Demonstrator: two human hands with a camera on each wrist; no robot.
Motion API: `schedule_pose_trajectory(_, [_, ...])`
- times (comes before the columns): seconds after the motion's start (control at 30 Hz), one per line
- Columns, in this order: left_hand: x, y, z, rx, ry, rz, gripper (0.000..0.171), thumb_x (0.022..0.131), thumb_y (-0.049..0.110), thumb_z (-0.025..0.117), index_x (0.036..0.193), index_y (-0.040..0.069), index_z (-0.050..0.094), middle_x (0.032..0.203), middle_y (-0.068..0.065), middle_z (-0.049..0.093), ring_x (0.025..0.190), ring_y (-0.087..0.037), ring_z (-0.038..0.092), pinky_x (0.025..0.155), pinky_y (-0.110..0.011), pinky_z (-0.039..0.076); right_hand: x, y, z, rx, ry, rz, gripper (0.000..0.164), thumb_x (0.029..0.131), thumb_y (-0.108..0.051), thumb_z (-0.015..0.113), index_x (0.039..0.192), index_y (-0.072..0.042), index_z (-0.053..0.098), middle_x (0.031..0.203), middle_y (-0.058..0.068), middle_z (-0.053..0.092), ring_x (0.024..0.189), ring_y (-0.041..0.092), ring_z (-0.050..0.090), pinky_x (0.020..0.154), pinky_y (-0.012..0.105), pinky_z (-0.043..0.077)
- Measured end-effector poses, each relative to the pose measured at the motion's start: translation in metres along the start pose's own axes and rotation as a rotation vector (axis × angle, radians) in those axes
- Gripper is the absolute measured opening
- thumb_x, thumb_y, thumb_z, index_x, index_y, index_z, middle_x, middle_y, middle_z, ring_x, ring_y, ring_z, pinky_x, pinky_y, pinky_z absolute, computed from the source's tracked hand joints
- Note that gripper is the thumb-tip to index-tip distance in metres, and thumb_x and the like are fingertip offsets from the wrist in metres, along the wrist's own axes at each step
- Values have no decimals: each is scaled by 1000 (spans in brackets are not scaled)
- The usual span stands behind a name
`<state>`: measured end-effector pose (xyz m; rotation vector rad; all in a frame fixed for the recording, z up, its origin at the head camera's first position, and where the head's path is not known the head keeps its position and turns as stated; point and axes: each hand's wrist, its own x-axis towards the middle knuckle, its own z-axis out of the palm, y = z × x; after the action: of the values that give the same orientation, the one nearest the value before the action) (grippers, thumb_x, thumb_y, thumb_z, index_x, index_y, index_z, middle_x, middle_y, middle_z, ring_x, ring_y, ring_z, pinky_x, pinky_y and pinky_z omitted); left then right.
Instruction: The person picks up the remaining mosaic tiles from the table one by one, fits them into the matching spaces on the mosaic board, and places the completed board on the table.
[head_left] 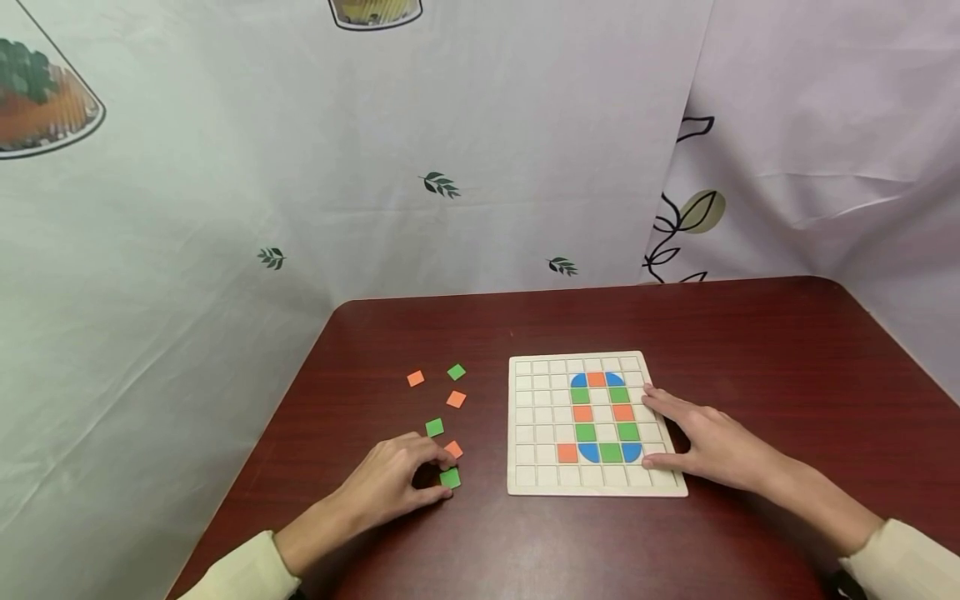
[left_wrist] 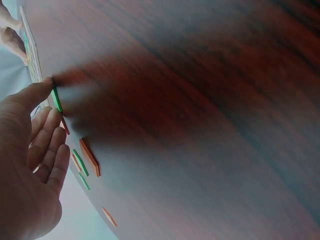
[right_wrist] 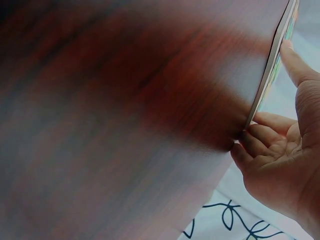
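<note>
My left hand point(head_left: 392, 477) pinches a green square tile point(head_left: 450, 478) between thumb and forefinger at the table's left side. In the left wrist view the green tile point(left_wrist: 57, 99) stands between thumb tip and fingertip, on the tabletop. Just behind it lies an orange tile point(head_left: 453, 449). A pale wooden grid board point(head_left: 536, 477) sits right of centre, with orange, green and blue pieces forming a closed ring and one orange tile point(head_left: 567, 453) outside its lower left corner. My right hand point(head_left: 708, 440) rests on the board's right edge, thumb and fingers spread; the right wrist view shows fingertips against its side.
Further loose tiles lie left of the board: a green one point(head_left: 435, 427), an orange one point(head_left: 456, 399), another green one point(head_left: 457, 372) and another orange one point(head_left: 416, 378). The dark red table point(head_left: 480, 321) meets a printed white curtain point(head_left: 495, 217) at its far edge.
</note>
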<state>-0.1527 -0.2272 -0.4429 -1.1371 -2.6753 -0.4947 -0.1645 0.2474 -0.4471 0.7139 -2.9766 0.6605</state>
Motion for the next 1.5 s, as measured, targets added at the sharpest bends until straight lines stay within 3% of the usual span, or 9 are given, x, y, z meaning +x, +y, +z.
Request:
schedule_pose_trajectory(0.53, [0, -2, 0, -3, 4, 18, 26, 80, 19, 93, 101, 21, 78, 96, 16, 71, 87, -2, 64, 77, -27, 57, -1, -1, -1, -5, 3, 5, 101, 82, -65, 84, 153, -1, 54, 157, 27, 49, 137, 45, 56, 100, 58, 53])
schedule_pose_trajectory(0.97, [-1, -4, 1, -13, 26, 70, 25, 79, 15, 92, 100, 20, 78, 97, 16, 73, 89, -3, 66, 79, -27, 57, -1, -2, 0, -2, -1, 14, 102, 81, -67, 83, 153, -1, 54, 157, 27, 49, 137, 45, 57, 99, 59, 53])
schedule_pose_trajectory(1.5, [2, -7, -1, -44, -5, 46, 26, 82, 14, 90, 105, 21, 79, 100, 17, 73, 91, -3, 65, 77, -26, 57, -1, -2, -1, 0, 5, 1, 100, 82, -64, 84, 152, 1, 54, 156, 28, 50, 135, 45, 58, 99, 57, 54])
